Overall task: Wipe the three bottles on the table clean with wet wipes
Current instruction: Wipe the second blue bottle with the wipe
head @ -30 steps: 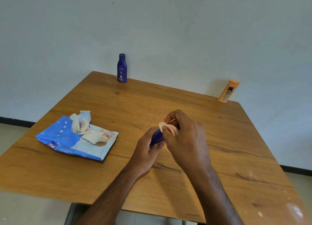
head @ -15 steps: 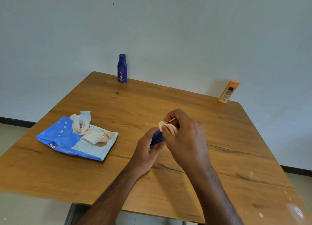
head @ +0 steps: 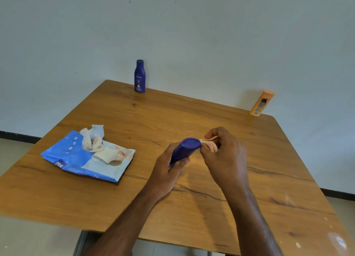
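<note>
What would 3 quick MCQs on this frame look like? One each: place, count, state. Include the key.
1. Where does the orange bottle stand?
A. far right corner of the table
B. on the wipes pack
C. on the floor

2. How many bottles stand untouched on the table?
A. none
B. two
C. four

3. What is the left hand doing?
A. resting flat on the table
B. gripping a dark blue bottle
C. pulling a wipe from the pack

Key:
1 A, it stands at the far right corner by the wall.
2 B, the orange one and the blue lotion bottle.
3 B, its fingers wrap the bottle while the right hand holds a wet wipe at its end.
</note>
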